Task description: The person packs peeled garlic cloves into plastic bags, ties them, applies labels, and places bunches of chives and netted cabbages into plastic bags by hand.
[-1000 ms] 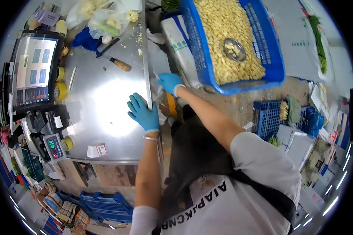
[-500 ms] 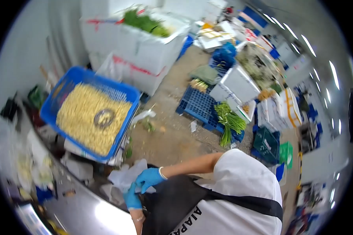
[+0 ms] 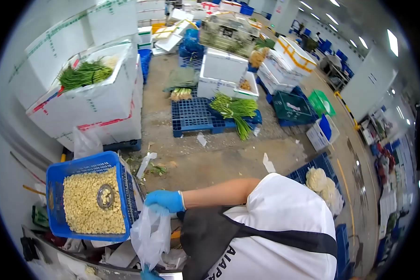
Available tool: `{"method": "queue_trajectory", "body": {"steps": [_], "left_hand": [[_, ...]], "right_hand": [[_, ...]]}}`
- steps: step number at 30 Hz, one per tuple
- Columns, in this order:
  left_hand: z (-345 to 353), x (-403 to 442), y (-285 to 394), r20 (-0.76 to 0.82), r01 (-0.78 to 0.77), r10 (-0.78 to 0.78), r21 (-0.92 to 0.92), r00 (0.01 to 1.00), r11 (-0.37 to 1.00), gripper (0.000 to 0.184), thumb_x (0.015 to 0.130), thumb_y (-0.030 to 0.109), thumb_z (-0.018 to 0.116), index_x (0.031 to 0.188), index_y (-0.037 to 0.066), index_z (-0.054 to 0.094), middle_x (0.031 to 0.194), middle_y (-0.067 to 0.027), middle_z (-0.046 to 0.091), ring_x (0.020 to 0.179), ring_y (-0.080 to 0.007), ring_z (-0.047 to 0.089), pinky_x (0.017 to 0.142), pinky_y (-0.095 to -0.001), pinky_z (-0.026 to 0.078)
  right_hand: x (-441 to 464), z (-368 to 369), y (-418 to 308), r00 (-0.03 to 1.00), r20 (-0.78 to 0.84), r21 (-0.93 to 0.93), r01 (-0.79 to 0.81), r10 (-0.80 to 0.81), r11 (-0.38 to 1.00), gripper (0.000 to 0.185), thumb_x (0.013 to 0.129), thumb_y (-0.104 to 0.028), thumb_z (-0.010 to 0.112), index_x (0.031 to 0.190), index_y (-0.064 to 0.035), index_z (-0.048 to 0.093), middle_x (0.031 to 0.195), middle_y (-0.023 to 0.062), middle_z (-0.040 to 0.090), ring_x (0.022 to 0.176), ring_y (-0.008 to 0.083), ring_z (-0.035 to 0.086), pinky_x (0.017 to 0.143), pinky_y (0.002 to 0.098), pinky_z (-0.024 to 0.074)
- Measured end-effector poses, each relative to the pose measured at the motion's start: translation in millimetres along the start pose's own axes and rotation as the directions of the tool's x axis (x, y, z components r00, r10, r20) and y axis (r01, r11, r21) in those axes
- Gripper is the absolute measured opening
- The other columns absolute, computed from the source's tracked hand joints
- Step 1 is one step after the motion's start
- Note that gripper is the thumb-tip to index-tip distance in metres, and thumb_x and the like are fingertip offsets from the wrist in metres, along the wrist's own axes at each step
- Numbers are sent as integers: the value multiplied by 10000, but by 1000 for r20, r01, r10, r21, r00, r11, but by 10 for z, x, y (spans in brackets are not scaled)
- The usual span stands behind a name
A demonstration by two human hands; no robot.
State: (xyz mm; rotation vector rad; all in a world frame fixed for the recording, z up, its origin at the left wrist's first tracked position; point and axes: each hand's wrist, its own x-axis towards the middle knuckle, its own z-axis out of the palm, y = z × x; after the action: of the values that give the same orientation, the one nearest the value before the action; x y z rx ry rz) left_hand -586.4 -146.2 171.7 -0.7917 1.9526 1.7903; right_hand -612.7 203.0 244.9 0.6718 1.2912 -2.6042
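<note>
A thin white plastic bag [image 3: 151, 235] hangs stretched between my gloved hands. My right hand [image 3: 165, 200], in a blue glove, is closed around the bag's upper end. At the bottom edge, my left hand [image 3: 149, 274], also blue-gloved, is partly cut off, with its fingers against the bag's lower end. Just beyond the bag, a blue plastic basket [image 3: 53, 196] holds a heap of small pale-yellow pieces [image 3: 86, 210] that look like peeled garlic cloves. A round, see-through bowl [image 3: 105, 197] lies on the heap with some pieces inside.
White foam boxes [image 3: 112, 114] stand beyond the basket, with green stalks [image 3: 86, 74] on top. Across the floor, a blue pallet [image 3: 186, 114] bears more green stalks [image 3: 233, 109]. A green crate [image 3: 291, 107] and white bundles [image 3: 322, 184] lie farther right.
My hands have moved apart, and the bag, earlier bunched near them, now hangs stretched between them. The view has turned, showing more of the floor and boxes.
</note>
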Motion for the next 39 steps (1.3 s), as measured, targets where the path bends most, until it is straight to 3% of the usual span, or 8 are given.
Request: {"method": "queue_trajectory", "body": {"steps": [5, 10, 14, 20, 22, 26, 31, 39], "left_hand": [[231, -609, 851, 363, -485, 331, 528, 871, 697, 838, 809, 265, 709, 1452, -40, 267, 1381, -189, 453, 1232, -277, 482, 986, -436, 424], [1061, -734, 1012, 40, -828, 899, 408, 436, 384, 537, 909, 128, 522, 1398, -44, 383, 1313, -195, 520, 1181, -272, 517, 1053, -389, 377], [711, -181, 972, 28, -688, 718, 312, 696, 655, 526, 905, 109, 523, 1390, -48, 392, 1260, -186, 550, 1124, -263, 543, 1002, -378, 411], [-501, -48, 680, -362, -236, 340, 302, 868, 924, 333, 884, 100, 543, 1176, -59, 572, 985, -79, 615, 788, -136, 550, 662, -269, 454], [-771, -184, 848, -423, -91, 69, -32, 904, 995, 326, 879, 92, 548, 1181, -20, 597, 993, -57, 625, 804, -102, 557, 680, -246, 455], [-952, -277, 1127, -474, -294, 18, -516, 880, 805, 396, 879, 100, 579, 1246, -44, 553, 1110, -68, 638, 835, -90, 572, 728, -203, 445], [-842, 86, 1751, -535, -379, -67, -676, 842, 632, 414, 897, 126, 569, 1270, -51, 531, 1078, -84, 645, 874, -112, 594, 753, -223, 471], [-480, 1513, 2930, -381, -381, 144, -674, 913, 632, 408, 913, 101, 575, 1299, -19, 522, 1120, -85, 625, 915, -112, 591, 772, -235, 487]], "right_hand": [[-98, 207, -471, 976, 86, -536, 214, -199, 817, 348, 933, -347, 521, 748, -62, 591, 615, 56, 574, 442, 132, 471, 405, 307, 404], [-21, 908, 298, 659, 752, -612, 703, -6, 362, 425, 882, -402, 539, 741, -12, 632, 665, 159, 622, 572, 252, 583, 554, 404, 462], [-37, 1470, -100, 569, 822, -561, 818, -34, 127, 389, 841, -407, 573, 739, -41, 656, 714, 189, 623, 621, 334, 577, 583, 440, 442], [1154, 1459, -386, 437, 889, -431, 697, 137, 574, 295, 867, -330, 654, 1008, -72, 642, 986, 109, 630, 852, 215, 602, 743, 375, 491], [1677, 1302, -770, 681, 686, -700, 521, 256, 489, 427, 866, -350, 672, 1193, -83, 608, 1131, 93, 615, 1013, 191, 597, 859, 340, 498], [3625, 1043, -750, 899, 382, -923, 381, 212, 48, 641, 858, -345, 661, 1343, 12, 441, 1261, 197, 564, 1150, 316, 557, 971, 395, 460], [4790, 1394, 179, 769, 341, -603, 620, 541, -502, 810, 859, -334, 667, 1470, -27, 234, 1361, 216, 454, 1175, 343, 520, 944, 438, 471], [5259, 1628, 597, 475, 225, -345, 855, 851, -387, 325, 763, -134, 690, 1065, -17, 660, 1116, 178, 637, 1011, 335, 622, 856, 416, 505]]}}
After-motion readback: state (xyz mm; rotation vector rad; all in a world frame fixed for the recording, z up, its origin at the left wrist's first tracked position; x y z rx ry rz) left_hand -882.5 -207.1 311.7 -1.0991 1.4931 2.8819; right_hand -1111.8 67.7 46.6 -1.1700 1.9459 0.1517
